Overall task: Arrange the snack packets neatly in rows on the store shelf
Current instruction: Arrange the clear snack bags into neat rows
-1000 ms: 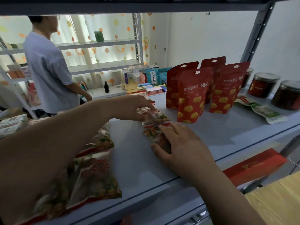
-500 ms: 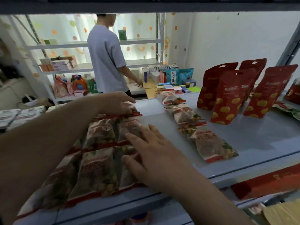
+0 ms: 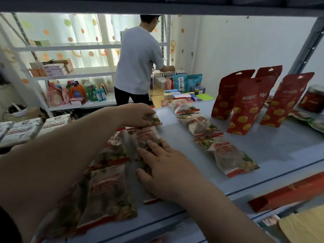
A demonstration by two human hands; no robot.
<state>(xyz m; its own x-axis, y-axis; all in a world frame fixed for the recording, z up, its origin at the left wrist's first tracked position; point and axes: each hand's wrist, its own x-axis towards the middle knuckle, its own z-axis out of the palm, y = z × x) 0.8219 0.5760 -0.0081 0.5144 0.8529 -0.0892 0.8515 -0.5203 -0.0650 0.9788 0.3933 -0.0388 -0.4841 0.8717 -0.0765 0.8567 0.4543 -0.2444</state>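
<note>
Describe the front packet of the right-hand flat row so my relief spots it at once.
Find the standing red pouches with yellow dots on the grey shelf. Just left of them three flat packets run front to back. The front packet lies nearest the shelf edge, the other two behind it.

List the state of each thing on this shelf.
left hand, gripping far packet
right hand, fingers flat, pressing middle packet
near packet, lying flat
packet row, three lying flat in a line
red pouches, standing upright
jar, upright
</note>
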